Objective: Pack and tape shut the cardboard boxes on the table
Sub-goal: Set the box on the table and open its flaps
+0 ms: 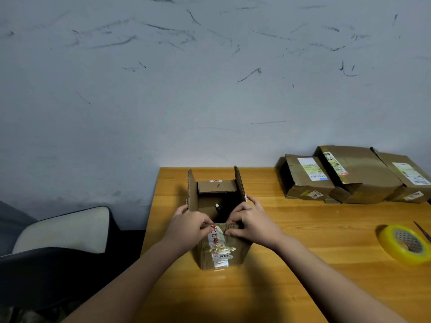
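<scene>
An open cardboard box (233, 252) stands on the wooden table (291, 264) in front of me, its two side flaps upright and the far flap folded inward. A dark item (218, 207) lies inside. My left hand (190, 226) and my right hand (250, 223) both grip the near flap at the box's top edge, thumbs on its inner side. A roll of yellow tape (404, 244) lies on the table at the right.
Three taped, labelled cardboard boxes (349, 176) lie against the wall at the back right. A thin pointed tool (423, 230) lies beside the tape. A dark chair with a pale cushion (63, 231) stands left of the table. The scuffed wall is close behind.
</scene>
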Demonstrator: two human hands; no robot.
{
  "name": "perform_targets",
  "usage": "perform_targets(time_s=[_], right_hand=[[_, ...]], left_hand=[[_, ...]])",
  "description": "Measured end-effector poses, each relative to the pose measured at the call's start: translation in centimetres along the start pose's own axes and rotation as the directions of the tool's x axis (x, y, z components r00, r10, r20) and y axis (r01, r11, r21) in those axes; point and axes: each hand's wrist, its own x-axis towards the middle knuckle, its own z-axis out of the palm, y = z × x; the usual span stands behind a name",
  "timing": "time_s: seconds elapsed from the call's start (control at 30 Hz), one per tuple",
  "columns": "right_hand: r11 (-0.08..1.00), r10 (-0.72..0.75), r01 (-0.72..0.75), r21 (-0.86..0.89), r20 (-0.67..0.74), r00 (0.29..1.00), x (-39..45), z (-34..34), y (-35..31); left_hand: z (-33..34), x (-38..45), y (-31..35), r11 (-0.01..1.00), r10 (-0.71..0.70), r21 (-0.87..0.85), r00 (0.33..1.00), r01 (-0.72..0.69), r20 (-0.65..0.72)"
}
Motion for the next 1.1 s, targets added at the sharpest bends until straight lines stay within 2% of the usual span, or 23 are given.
perform_targets(time_s=[0.3,0.47,0.53,0.6,0.7,0.77,0.83,0.93,1.1], right_hand=[[1.000,-0.003,0.004,-0.008,0.041,0.999,0.4,-0.2,-0.7],[0.991,-0.020,0.028,-0.132,0.064,0.998,0.2,-0.2,-1.4],[0.987,-0.047,0.046,-0.151,0.001,0.999,-0.1,-0.2,-1.4],[0.994,-0.030,0.011,-0.105,-0.178,0.984,-0.7,-0.4,-1.1],[0.993,0.116,-0.100,0.059,-0.498,0.859,-2.0,-1.2,0.8],[0.964,0.259,-0.168,0.206,-0.580,0.772,-3.4,-1.9,2.7],[0.915,0.396,-0.245,0.322,-0.588,0.705,-5.1,-2.4,4.8],[0.809,0.584,-0.390,0.440,-0.534,0.611,-8.8,-2.8,8.4],[0.625,0.781,-0.616,0.480,-0.394,0.485,-15.3,-3.2,16.4]], left_hand=[[-0.7,-0.5,-0.3,0.999,0.043,-0.003,0.995,-0.043,0.088],[-1.3,-0.7,0.5,0.976,0.067,0.200,0.993,-0.085,0.095],[-1.8,-0.4,1.2,0.958,0.111,0.266,0.994,-0.112,0.019],[-2.4,0.4,2.0,0.962,0.156,0.239,0.984,-0.133,-0.083],[-3.3,2.2,3.5,0.972,0.230,0.103,0.947,-0.212,-0.226],[-3.6,3.5,5.3,0.955,0.292,0.048,0.908,-0.291,-0.299],[-3.6,4.8,7.5,0.938,0.331,0.000,0.893,-0.347,-0.305],[-2.7,6.8,11.9,0.912,0.398,-0.009,0.889,-0.410,-0.226],[0.7,10.3,20.0,0.864,0.502,0.006,0.862,-0.503,-0.075]])
